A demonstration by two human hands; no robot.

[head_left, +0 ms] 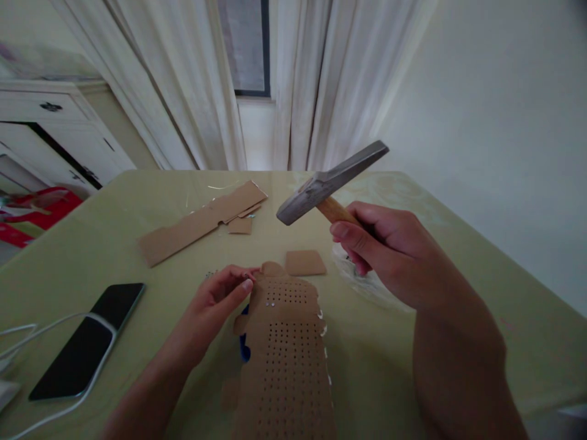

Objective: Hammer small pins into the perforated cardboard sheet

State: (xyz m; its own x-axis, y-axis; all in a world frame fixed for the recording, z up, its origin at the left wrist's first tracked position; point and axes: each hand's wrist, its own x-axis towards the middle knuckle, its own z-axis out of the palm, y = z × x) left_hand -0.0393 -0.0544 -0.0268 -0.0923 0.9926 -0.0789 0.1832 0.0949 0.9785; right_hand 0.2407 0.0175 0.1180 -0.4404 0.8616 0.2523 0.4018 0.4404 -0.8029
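Above the middle of the pale green table (114, 244), the right hand (389, 256) is closed around the wooden handle of a grey steel-headed hammer (330, 183), which hangs in the air with its head tilted, one end pointing down toward the near centre. Below it, the left hand (220, 299) pinches its fingertips together at the top left corner of a long brown cardboard sheet punched with rows of small holes (287, 360); what the fingertips hold is too small to tell. This sheet runs from the table's middle to its near edge, with something blue (244, 348) peeping out from under its left side. One small cardboard square (305, 263) lies just beyond it, and one long cardboard strip (202, 223) with a smaller scrap (241, 226) lies toward the far edge. Two dark phones (87, 342) with a white cable (46, 330) rest near the left edge. Behind stand white curtains (183, 79), a window (245, 46) and a white cabinet (50, 128).
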